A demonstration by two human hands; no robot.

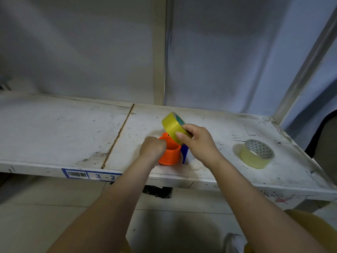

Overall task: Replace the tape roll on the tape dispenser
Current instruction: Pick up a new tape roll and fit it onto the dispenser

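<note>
An orange tape dispenser [169, 154] with a blue part [184, 152] on its right side stands on the white shelf [73, 128] near the front edge. My left hand [152, 147] grips the dispenser's left side. My right hand [197, 141] holds a yellow tape roll [172, 126], tilted on edge, just above and behind the dispenser's open top. A second, paler tape roll [256, 154] lies flat on the shelf to the right, apart from both hands.
The shelf has a seam [118, 136] running front to back on the left and a barcode label [76, 174] on its front lip. A metal upright [158, 52] stands behind, and another slants at the right [306, 70]. Tiled floor lies below.
</note>
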